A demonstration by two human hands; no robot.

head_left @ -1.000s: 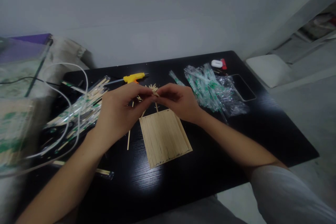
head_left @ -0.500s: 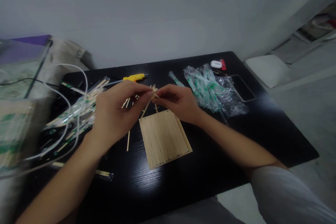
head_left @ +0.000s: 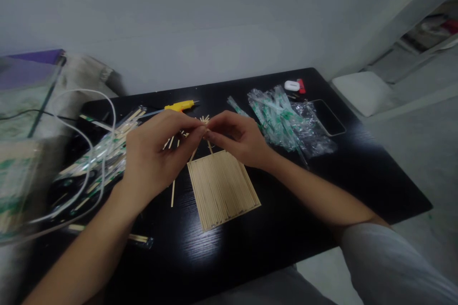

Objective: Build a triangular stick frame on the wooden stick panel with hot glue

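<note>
My left hand [head_left: 162, 145] and my right hand [head_left: 241, 138] meet above the table, thumbs and forefingers pinched together. Between the touching fingertips is a small piece of wooden stick, mostly hidden by the fingers. Just below them lies a flat square panel of wooden sticks [head_left: 225, 190] set side by side, with thin sticks reaching up from its far edge towards my hands. Behind the fingertips, several short stick pieces [head_left: 204, 119] show. A loose stick [head_left: 173, 193] rests left of the panel, partly covered by my left hand.
A yellow glue gun [head_left: 181, 106] lies at the back. Wrapped chopsticks [head_left: 103, 147] and a white cable [head_left: 103, 171] spread over the left side. To the right are crumpled plastic wrappers [head_left: 279, 114], a phone [head_left: 329, 119] and a white earbud case [head_left: 292, 86] on the black table [head_left: 286, 228].
My fingertips have drawn closer together, and the wooden piece between them shows less than before. The whole view has shifted slightly; the panel and other things stay in place.
</note>
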